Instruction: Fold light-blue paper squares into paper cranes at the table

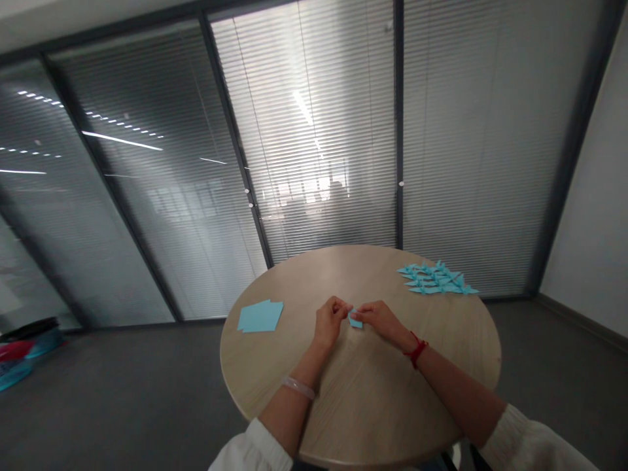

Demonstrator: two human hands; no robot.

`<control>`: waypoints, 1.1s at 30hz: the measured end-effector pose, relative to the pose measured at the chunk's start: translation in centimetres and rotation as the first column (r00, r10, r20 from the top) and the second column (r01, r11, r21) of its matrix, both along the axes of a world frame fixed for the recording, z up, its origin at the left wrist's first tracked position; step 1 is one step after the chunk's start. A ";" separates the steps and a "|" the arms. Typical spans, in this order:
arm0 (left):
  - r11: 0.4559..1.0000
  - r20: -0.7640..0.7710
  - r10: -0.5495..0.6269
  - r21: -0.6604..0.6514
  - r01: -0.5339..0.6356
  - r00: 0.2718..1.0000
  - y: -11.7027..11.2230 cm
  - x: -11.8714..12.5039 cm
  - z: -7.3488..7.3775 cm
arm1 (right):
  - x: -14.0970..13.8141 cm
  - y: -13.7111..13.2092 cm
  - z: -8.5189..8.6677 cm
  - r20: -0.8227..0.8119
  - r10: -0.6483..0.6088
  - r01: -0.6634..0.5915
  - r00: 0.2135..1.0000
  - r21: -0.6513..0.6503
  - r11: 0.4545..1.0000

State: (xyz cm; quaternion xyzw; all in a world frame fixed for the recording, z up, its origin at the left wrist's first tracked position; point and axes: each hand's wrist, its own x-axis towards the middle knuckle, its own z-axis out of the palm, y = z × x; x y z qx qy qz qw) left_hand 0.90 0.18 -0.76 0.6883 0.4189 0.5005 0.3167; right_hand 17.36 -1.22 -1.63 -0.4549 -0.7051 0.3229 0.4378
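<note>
A small folded piece of blue paper [356, 322] is held between both hands above the middle of the round table. The fingers of my left hand [334, 315] pinch its upper left edge. From the other side my right hand [377, 316] grips it with thumb and fingers. Part of the paper is hidden behind the fingertips, so its exact fold shape cannot be made out. Flat sheets of blue paper [260, 316] lie slightly fanned to the left of my hands. Several folded blue paper cranes [436, 279] stand in rows at the far right.
The round wooden table [383, 418] has its curved edge on all sides. Behind it rises a glass partition with blinds [324, 131]. On the floor at far left is a blurred bin-like object [29, 350] in black, red and blue.
</note>
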 end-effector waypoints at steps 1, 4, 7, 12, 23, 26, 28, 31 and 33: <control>1.000 0.000 0.002 0.010 -0.002 1.000 0.0 0.0 0.0 | 0.0 0.0 0.1 0.005 0.005 -0.005 1.000 -0.001 1.000; 1.000 0.008 0.000 0.020 0.000 1.000 -0.1 0.0 -0.1 | 0.0 -0.1 0.1 0.011 0.005 -0.005 1.000 0.004 1.000; 1.000 0.039 -0.018 0.011 0.018 0.999 -0.2 0.1 0.0 | 0.0 0.1 -0.2 0.012 0.001 -0.001 1.000 0.017 1.000; 0.997 0.061 -0.078 -0.013 0.079 0.995 -0.2 0.2 0.3 | 0.1 0.6 -0.8 -0.043 0.031 -0.031 0.999 0.007 1.000; 1.000 0.115 -0.013 0.004 0.012 0.993 -0.3 0.1 0.6 | -0.3 0.1 -0.1 -0.137 0.083 -0.092 0.987 -0.062 0.994; 1.000 0.148 0.004 0.015 -0.006 0.989 -0.3 -0.1 0.8 | -0.4 0.2 -0.2 -0.256 0.126 -0.155 0.959 -0.097 0.983; 1.000 0.176 0.001 0.012 -0.004 0.984 -0.2 -0.1 0.8 | -0.4 0.2 -0.1 -0.279 0.119 -0.152 0.953 -0.101 0.983; 0.999 0.202 -0.026 -0.020 0.031 0.979 -0.1 -0.1 0.8 | -0.3 0.2 0.0 -0.220 0.074 -0.095 0.973 -0.086 0.992; 0.996 0.213 -0.056 -0.054 0.069 0.975 0.0 -0.1 0.7 | -0.2 0.2 0.0 -0.160 0.044 -0.055 0.986 -0.063 0.996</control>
